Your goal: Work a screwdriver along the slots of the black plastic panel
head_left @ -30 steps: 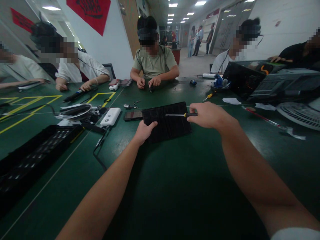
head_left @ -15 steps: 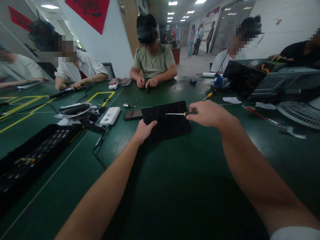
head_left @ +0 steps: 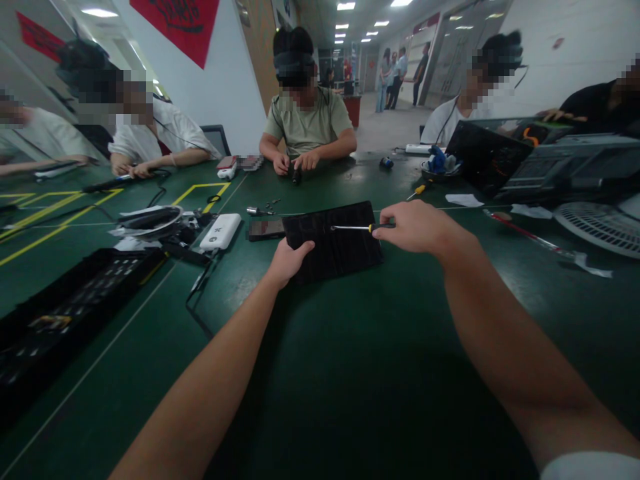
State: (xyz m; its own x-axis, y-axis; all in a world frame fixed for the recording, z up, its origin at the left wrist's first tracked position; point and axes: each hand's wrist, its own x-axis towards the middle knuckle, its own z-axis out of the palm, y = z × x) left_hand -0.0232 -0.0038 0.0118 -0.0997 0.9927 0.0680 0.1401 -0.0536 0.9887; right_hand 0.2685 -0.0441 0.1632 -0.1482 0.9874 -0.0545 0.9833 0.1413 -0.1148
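A flat black panel (head_left: 350, 250) is held tilted above the green table (head_left: 320, 373). My left hand (head_left: 293, 261) grips its left edge, with the thumb on the near face and the other fingers hidden behind. A screwdriver (head_left: 353, 228) with a black and yellow handle is in my right hand (head_left: 413, 227), pinched at the handle. Its shaft points left across the panel, and the tip touches or nearly touches the panel's middle. Behind the panel's left side lies a dark phone (head_left: 266, 229), and beyond it a small metal cylinder (head_left: 253, 211) beside several tiny parts.
On the left are a white power bank (head_left: 221, 232) with a cable, a round tray (head_left: 150, 221) of parts and a long black casing (head_left: 75, 313). A white fan grille (head_left: 600, 227) and a grey chassis (head_left: 565, 163) stand right. Several people sit around the table.
My hands, the panel and the screwdriver have barely moved. At the left, a co-worker's hands and the dark tool in them have shifted left.
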